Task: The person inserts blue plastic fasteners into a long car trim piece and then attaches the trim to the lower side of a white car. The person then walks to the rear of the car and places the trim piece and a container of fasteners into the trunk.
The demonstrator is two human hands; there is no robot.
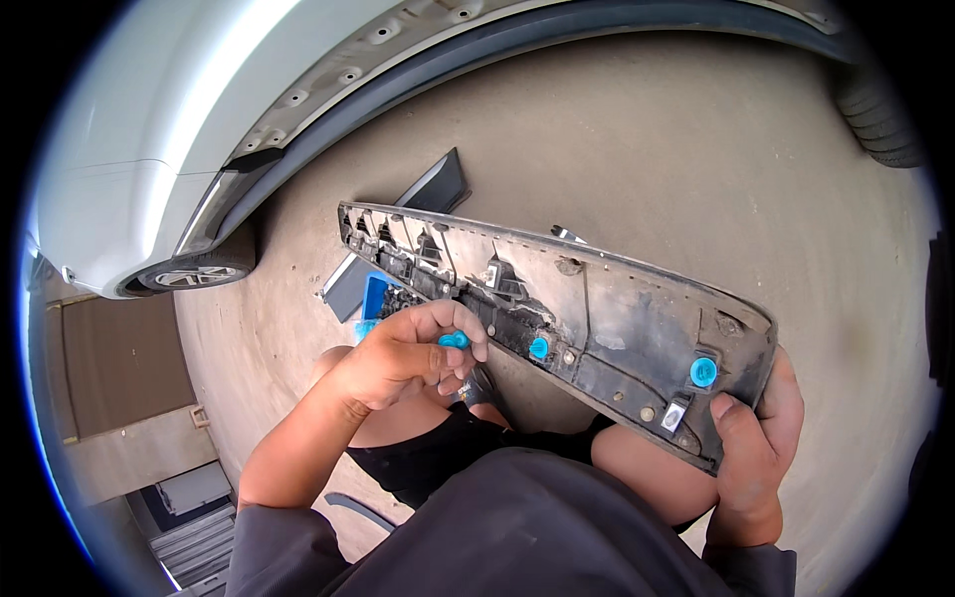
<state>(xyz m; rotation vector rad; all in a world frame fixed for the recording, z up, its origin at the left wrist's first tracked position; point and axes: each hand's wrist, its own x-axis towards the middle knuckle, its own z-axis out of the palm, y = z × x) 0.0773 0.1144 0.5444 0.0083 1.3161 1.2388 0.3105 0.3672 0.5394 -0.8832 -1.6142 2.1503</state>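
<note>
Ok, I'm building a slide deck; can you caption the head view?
Beside a pale car, the left hand holds a blue fastener while the right hand grips a dirty trim panel.

A head-worn fisheye looks down from close above.

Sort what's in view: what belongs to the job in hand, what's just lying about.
Job in hand:
Long grey-black plastic panel, in the right hand
At least one small bright-blue plastic fastener, in the left hand
Two bright-blue plastic studs, on the panel

Apparently lying about:
Dark, flat, straight strip, beyond the panel
Thin, dark, curved strip, on the ground
</note>
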